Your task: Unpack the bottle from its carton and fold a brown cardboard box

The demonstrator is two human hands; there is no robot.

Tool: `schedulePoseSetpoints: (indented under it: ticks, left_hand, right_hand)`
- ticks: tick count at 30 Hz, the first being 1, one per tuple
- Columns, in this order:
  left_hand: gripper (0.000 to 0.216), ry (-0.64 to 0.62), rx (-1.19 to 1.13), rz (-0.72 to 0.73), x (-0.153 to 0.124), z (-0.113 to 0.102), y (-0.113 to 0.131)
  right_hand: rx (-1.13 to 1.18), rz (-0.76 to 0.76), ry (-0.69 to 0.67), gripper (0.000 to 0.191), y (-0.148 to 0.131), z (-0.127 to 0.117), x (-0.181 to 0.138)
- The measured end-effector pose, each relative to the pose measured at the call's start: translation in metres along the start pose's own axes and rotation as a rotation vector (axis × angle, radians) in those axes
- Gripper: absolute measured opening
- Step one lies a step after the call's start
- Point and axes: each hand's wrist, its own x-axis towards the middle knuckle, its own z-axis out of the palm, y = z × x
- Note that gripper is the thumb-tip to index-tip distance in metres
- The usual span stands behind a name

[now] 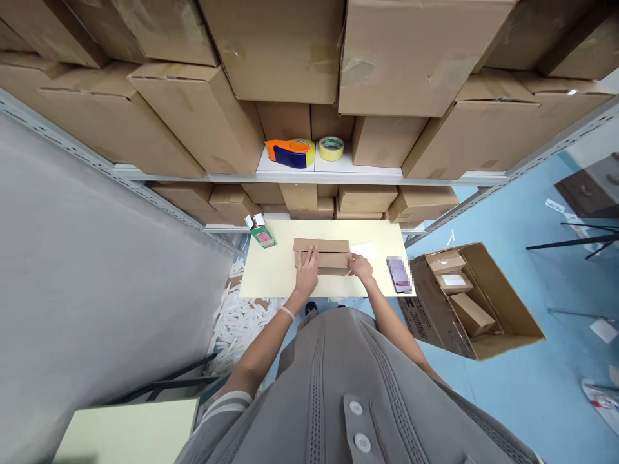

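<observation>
A small flat cardboard box [323,251] lies on the pale yellow table [275,270] in front of me. My left hand [307,270] lies flat on the box's left half, fingers stretched out and pressing down. My right hand [360,265] is at the box's right end, fingers curled against its edge; whether it holds anything small I cannot make out. A white slip of paper [365,249] lies just beyond my right hand.
A phone [399,274] lies at the table's right edge, a green-and-white packet [261,232] at its far left. An open carton [464,299] with small boxes stands on the blue floor to the right. A tape dispenser [290,153] and tape roll [331,148] sit on the shelf among stacked cartons. White scraps [236,322] litter the floor to the left.
</observation>
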Motion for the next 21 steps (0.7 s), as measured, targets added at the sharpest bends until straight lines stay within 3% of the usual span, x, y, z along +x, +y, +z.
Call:
schedulePoseSetpoints:
  ticks: [6,12,21]
  left_hand:
    - [0.054,0.055,-0.020,0.034,-0.001,0.006,-0.001]
    - [0.053,0.075,-0.045,0.057,-0.002,0.006,-0.002]
    - [0.060,0.053,-0.030,0.080,0.000,0.010,-0.003]
  right_hand:
    - [-0.050,0.009,0.051,0.046,-0.002,0.005,-0.005]
    - [-0.206,-0.035,0.229,0.049,-0.010,0.021,-0.015]
    - [-0.284,-0.058,0.204,0.050,-0.024,0.023,-0.017]
